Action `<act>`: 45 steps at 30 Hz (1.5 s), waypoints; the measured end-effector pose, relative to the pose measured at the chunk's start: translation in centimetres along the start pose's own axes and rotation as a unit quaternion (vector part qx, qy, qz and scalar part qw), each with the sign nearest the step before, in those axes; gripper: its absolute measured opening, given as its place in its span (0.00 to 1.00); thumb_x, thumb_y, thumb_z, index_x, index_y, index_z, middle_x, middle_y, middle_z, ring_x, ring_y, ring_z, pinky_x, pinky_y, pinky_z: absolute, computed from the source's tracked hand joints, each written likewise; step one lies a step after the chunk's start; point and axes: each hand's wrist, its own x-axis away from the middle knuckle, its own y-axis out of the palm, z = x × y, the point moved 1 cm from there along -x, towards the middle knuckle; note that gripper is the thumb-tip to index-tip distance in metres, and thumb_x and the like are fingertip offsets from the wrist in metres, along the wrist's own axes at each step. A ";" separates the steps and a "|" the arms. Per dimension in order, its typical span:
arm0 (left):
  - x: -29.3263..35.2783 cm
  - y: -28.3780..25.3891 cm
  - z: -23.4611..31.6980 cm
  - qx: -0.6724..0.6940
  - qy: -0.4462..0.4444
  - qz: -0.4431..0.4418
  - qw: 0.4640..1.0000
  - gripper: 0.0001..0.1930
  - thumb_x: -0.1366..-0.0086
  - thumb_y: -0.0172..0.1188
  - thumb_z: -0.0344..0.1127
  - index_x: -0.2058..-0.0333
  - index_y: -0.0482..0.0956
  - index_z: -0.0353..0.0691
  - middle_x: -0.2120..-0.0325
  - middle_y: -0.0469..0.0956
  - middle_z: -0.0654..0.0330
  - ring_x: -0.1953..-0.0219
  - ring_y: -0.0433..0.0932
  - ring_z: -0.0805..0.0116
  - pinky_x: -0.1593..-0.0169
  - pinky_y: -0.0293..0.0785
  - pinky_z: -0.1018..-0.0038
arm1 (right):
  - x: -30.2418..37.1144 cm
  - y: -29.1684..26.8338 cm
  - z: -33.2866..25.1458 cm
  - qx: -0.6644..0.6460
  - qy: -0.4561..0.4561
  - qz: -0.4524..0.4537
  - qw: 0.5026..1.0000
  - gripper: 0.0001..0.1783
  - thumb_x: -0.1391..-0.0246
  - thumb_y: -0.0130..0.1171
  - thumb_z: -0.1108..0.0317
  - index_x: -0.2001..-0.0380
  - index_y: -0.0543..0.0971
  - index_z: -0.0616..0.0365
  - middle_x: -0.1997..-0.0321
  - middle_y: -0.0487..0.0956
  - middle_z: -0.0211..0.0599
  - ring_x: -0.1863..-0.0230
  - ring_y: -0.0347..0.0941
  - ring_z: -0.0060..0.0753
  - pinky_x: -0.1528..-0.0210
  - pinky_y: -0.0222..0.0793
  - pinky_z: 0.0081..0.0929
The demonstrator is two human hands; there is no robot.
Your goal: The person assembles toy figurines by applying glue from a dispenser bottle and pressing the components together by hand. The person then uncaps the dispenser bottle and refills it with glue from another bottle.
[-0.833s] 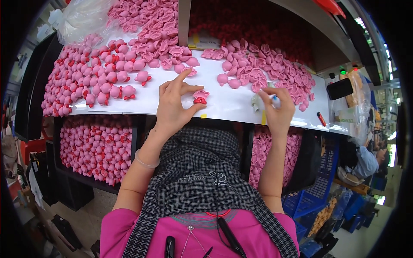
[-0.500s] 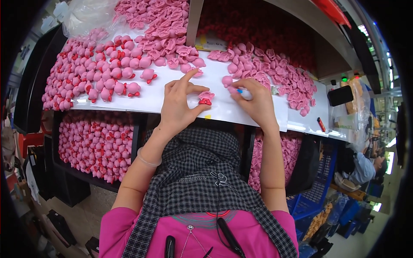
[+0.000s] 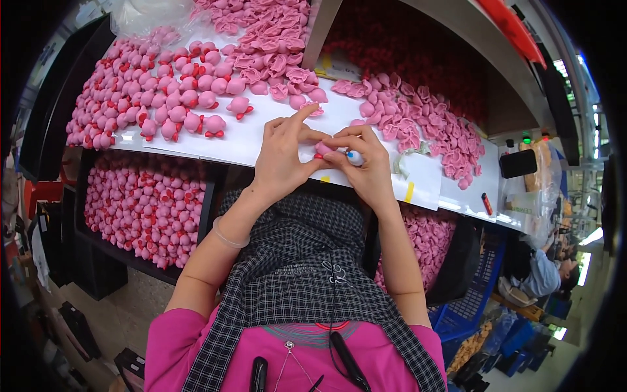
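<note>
In front of my apron, my left hand (image 3: 282, 151) and my right hand (image 3: 364, 163) meet over the white worktop (image 3: 251, 110). Between their fingertips is a small pink toy figure (image 3: 322, 149) with a bit of red at its lower end; the fingers hide most of it. My left thumb and fingers pinch it from the left. From the right, my right thumb and forefinger close on it. Tucked inside my right hand is a small white bottle with a blue tip (image 3: 354, 157). Just beyond my left fingertips lies a loose pink shell piece (image 3: 313, 110).
Round pink figures with red feet (image 3: 173, 108) crowd the left worktop. Hollow pink shells (image 3: 277, 49) lie behind, with more pink parts (image 3: 418, 111) at right. Below are a bin of figures (image 3: 144, 206) and a bin of shells (image 3: 424, 238). A red marker-like object (image 3: 487, 204) lies far right.
My right hand has moved left to my left hand, bringing the pink piece it pinched against the red-footed piece in my left fingers. The bottle has stayed in my right hand.
</note>
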 end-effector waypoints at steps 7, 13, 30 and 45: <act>0.6 -0.4 0.8 -0.062 0.104 0.089 0.989 0.43 0.54 0.75 0.29 0.38 0.64 0.41 0.58 0.85 0.65 0.47 0.71 0.62 0.39 0.58 0.65 | 0.6 -0.1 -1.1 -0.207 0.215 -0.009 0.954 0.17 0.48 0.69 0.75 0.54 0.77 0.63 0.54 0.80 0.39 0.60 0.77 0.26 0.59 0.73 0.20; 0.8 -1.4 1.6 0.153 0.023 0.037 0.987 0.28 0.51 0.74 0.28 0.49 0.76 0.39 0.52 0.79 0.58 0.45 0.71 0.62 0.39 0.63 0.66 | 1.8 -0.6 0.4 -0.377 0.157 -0.011 0.913 0.23 0.52 0.71 0.78 0.53 0.75 0.65 0.51 0.80 0.42 0.55 0.78 0.27 0.55 0.75 0.20; 2.5 -0.4 2.5 0.447 -0.028 0.110 0.887 0.06 0.43 0.70 0.27 0.68 0.81 0.41 0.57 0.80 0.58 0.39 0.69 0.56 0.37 0.63 0.59 | 1.9 -0.5 -3.9 -0.260 -0.036 0.029 0.965 0.19 0.56 0.75 0.75 0.59 0.82 0.64 0.58 0.80 0.39 0.57 0.77 0.30 0.51 0.72 0.25; 2.3 -0.8 3.2 0.520 -0.070 0.067 0.849 0.08 0.39 0.69 0.33 0.67 0.80 0.38 0.58 0.79 0.55 0.47 0.74 0.61 0.41 0.69 0.64 | 2.8 0.3 -4.3 -0.392 -0.024 0.101 0.914 0.11 0.53 0.71 0.80 0.65 0.81 0.63 0.58 0.80 0.44 0.54 0.79 0.36 0.48 0.75 0.28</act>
